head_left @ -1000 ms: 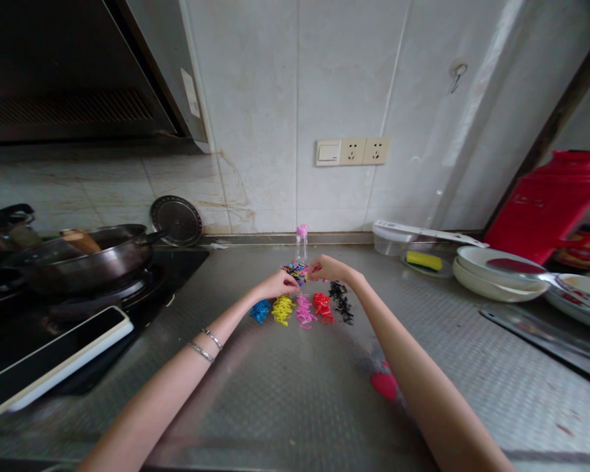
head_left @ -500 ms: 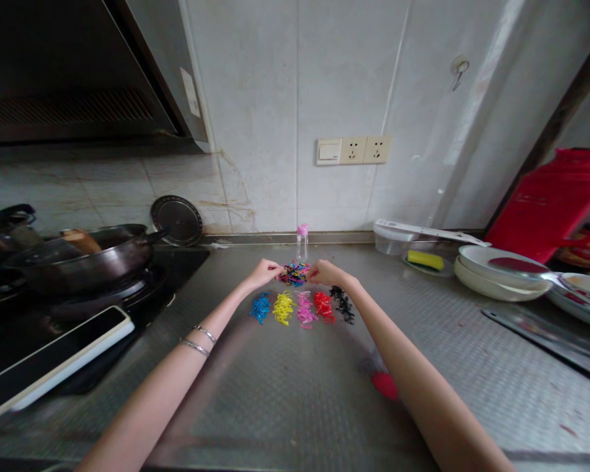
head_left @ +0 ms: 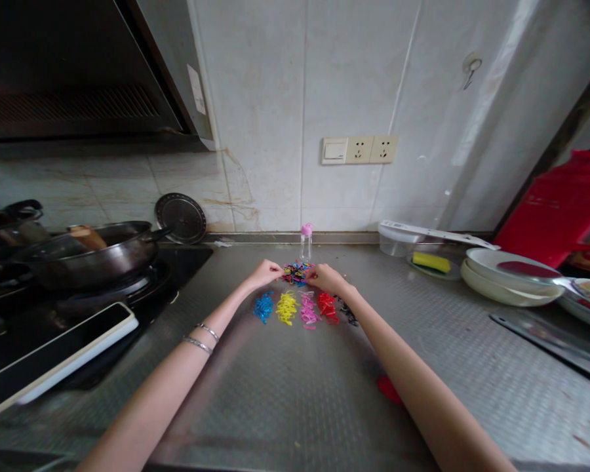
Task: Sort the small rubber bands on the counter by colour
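A mixed heap of small rubber bands (head_left: 295,273) in several colours lies on the metal counter between my hands. My left hand (head_left: 266,271) touches its left edge with thumb and fingertips pinched together. At the right edge of the heap, my right hand (head_left: 327,278) also has its fingers closed; what either pinch holds is too small to make out. Nearer me sit sorted piles in a row: blue bands (head_left: 263,307), yellow bands (head_left: 286,307), pink bands (head_left: 309,310), red bands (head_left: 328,307) and black bands (head_left: 348,313), the last partly hidden by my right wrist.
Behind the heap stands a clear bottle (head_left: 305,244) with a pink cap. A phone (head_left: 61,354) and a pan (head_left: 93,259) are on the left by the stove. To the right are a yellow sponge (head_left: 431,263), stacked bowls (head_left: 509,288) and a cleaver-like flat blade (head_left: 545,341).
The view has shifted slightly, so the scene sits a little further right. My right hand has moved slightly left relative to the piles, and its wrist covers more of the black bands.
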A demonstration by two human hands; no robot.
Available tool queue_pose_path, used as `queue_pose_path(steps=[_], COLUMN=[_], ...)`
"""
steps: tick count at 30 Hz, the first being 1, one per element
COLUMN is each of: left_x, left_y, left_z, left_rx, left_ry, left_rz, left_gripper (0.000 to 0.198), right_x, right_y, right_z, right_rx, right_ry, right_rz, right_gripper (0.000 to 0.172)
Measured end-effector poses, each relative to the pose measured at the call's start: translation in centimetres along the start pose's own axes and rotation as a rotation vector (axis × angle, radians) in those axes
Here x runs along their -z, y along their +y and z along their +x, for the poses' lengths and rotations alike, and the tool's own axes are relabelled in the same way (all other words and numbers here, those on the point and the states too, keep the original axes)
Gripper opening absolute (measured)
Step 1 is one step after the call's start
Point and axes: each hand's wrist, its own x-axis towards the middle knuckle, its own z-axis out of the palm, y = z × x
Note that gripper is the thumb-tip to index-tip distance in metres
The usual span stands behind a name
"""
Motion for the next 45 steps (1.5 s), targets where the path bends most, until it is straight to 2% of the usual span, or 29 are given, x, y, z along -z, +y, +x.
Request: queue_pose_path(steps=[7, 12, 20, 24, 28, 31, 36, 38, 41, 45], left_x=[-0.8, -1.3, -2.9, -3.9, -4.2, -4.2, -4.2, -4.2, -4.4, -4.6], left_y=[-1.2, -1.4, 0.8, 1.9, 2.4, 2.5, 2.5, 2.4, 2.3, 2.4], left_z=[0.1, 0.0, -0.3, -0.7, -1.1, -1.3, -1.2, -1.1, -1.0, -1.0], left_rx=[-0.039, -0.055, -0.151, -0.156, -0.131, -0.124, -0.117, -0.105, -0.101, -0.101], left_ry=[0.004, 0.005, -0.03, -0.064, -0.054, -0.028, -0.016, -0.016, -0.016, 0.003], left_rz=[0.104, 0.159, 0.162, 0.234, 0.313, 0.321, 0.288, 0.291, 0.311, 0.314], left_gripper=[0.024, 0.023, 0.023, 0.024, 0.022, 0.021, 0.02, 0.019, 0.019, 0.019], right_x=[1.3, 0.8, -0.1, 0.0, 0.8, 2.1, 3.4, 3.4, 3.5, 3.0], right_y=[0.3, 0.0, -0.5, -0.3, 0.0, 0.1, 0.1, 0.0, -0.2, -0.3], right_z=[0.3, 0.2, -0.2, -0.1, 0.2, 0.3, 0.0, -0.1, -0.1, 0.0], right_rx=[0.014, -0.035, -0.08, -0.043, 0.007, 0.049, 0.015, -0.011, -0.032, 0.004], right_ry=[0.035, -0.035, 0.001, 0.002, -0.017, -0.096, -0.426, -0.485, -0.429, -0.24], right_rz=[0.079, 0.027, -0.07, -0.046, 0.027, 0.084, 0.191, 0.21, 0.175, 0.016], right_gripper=[0.019, 0.018, 0.018, 0.018, 0.019, 0.02, 0.023, 0.023, 0.023, 0.022])
